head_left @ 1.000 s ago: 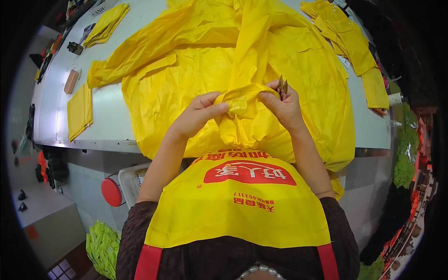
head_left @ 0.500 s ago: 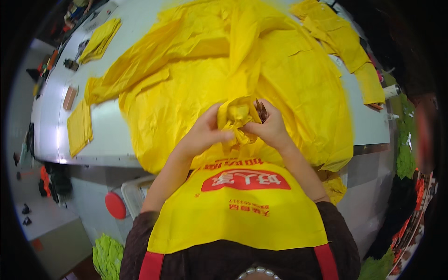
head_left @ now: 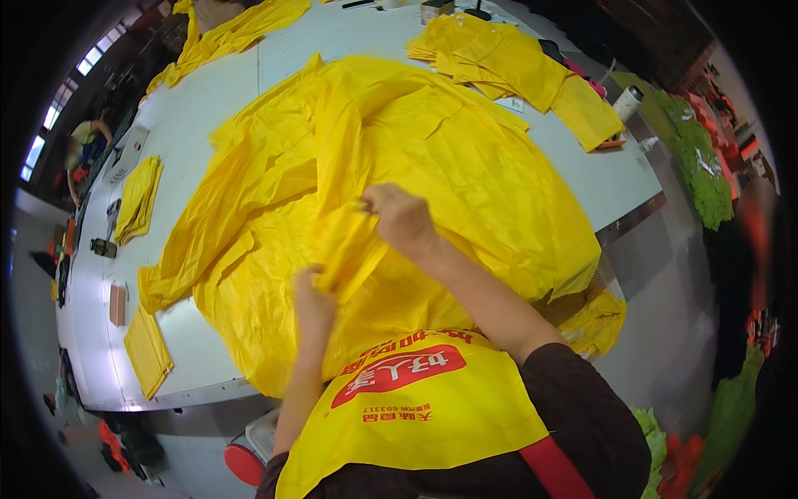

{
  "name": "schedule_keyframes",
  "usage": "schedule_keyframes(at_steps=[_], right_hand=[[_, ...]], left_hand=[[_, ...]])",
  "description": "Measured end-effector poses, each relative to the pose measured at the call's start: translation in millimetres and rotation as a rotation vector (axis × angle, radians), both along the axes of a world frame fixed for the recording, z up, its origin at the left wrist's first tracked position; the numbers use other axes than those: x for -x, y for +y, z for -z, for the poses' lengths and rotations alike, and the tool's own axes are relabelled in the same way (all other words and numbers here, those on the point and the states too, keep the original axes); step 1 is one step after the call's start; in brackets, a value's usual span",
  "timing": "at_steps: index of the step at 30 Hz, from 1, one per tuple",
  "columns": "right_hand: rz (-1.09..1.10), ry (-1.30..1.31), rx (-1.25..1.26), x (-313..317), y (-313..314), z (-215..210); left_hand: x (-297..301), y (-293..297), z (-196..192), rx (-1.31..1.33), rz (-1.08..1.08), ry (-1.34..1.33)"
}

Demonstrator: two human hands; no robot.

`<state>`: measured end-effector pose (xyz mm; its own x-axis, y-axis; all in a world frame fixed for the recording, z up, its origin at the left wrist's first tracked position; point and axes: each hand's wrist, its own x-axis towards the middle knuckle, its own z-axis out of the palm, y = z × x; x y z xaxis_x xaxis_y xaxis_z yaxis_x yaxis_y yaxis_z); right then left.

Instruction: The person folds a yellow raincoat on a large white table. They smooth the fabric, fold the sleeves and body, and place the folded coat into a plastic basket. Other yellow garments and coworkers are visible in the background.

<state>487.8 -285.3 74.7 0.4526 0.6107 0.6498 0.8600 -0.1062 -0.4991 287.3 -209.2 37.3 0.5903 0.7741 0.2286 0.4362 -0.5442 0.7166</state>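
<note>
A large yellow garment (head_left: 465,175) of thin, crinkly cloth, perhaps a raincoat, is spread over the white table in front of me. Its near edge hangs down close to my yellow apron (head_left: 416,441). My left hand (head_left: 314,303), blurred by motion, is closed on a gathered fold of it. Farther off and to the right, my right hand (head_left: 403,218) grips the same stretch of cloth, back of the hand up. The fold is drawn taut between the two hands. A small dark tip shows at my right fingertips, too little to name.
Folded yellow pieces (head_left: 499,62) lie in a stack at the far right, beside a white cylinder (head_left: 629,101). Two more folded yellow bundles (head_left: 140,200) (head_left: 148,353) and a small brown box (head_left: 118,304) line the left side. A red round stool (head_left: 243,464) stands below the table (head_left: 619,187).
My hands have moved apart, the right one upward and the left one downward, stretching cloth that was bunched between them. The pointed dark tool beside my right hand no longer shows clearly. The view has shifted.
</note>
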Motion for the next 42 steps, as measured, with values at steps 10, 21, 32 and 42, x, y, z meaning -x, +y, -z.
schedule_keyframes(at_steps=[10,21,32,42], right_hand=[[-0.649,0.434,0.342,75.9,-88.0,24.5],[0.631,0.192,0.420,-180.9,-201.8,66.3],[0.535,0.601,0.543,-250.5,-290.4,117.8],[0.243,1.155,0.667,-129.3,-388.4,79.1]], left_hand=[[65.7,44.5,-58.5,0.777,0.207,0.116],[-20.6,35.7,-31.4,-0.004,0.034,-0.263],[-182.8,-48.1,76.5,-0.519,0.888,0.240],[56.4,19.9,22.2,-0.325,0.455,0.669]])
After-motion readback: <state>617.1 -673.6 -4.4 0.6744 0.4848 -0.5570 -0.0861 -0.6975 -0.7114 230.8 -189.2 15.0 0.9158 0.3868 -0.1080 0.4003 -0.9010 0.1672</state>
